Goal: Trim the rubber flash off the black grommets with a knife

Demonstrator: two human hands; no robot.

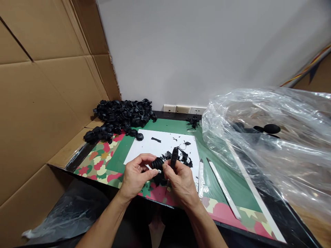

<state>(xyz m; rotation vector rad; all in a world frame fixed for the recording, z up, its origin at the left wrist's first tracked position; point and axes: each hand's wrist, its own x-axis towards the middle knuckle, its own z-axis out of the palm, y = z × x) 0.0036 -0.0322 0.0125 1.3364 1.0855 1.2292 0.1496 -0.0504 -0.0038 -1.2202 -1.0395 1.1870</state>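
My left hand [134, 175] pinches a black ribbed rubber bellows [156, 163] between thumb and fingers, above the front part of a white sheet [144, 146]. Close beside it, my right hand [183, 181] is closed round a slim tool with a black wrapped handle [175, 155]. The tool's thin pointed end slants down below the fingers; its exact kind is unclear. Both hands nearly meet at the bellows. Thin black rubber scraps [186, 159] lie behind and to the right of the right hand. A single black piece [140, 136] rests at the sheet's back left.
Many black ribbed pieces [124, 113] are heaped at the back left, beside a cardboard wall [51, 86]. Two white sticks with dark tips, one nearer [201, 179] and one farther right [224, 188], lie at right. A clear plastic bag [222, 106] covers the right side.
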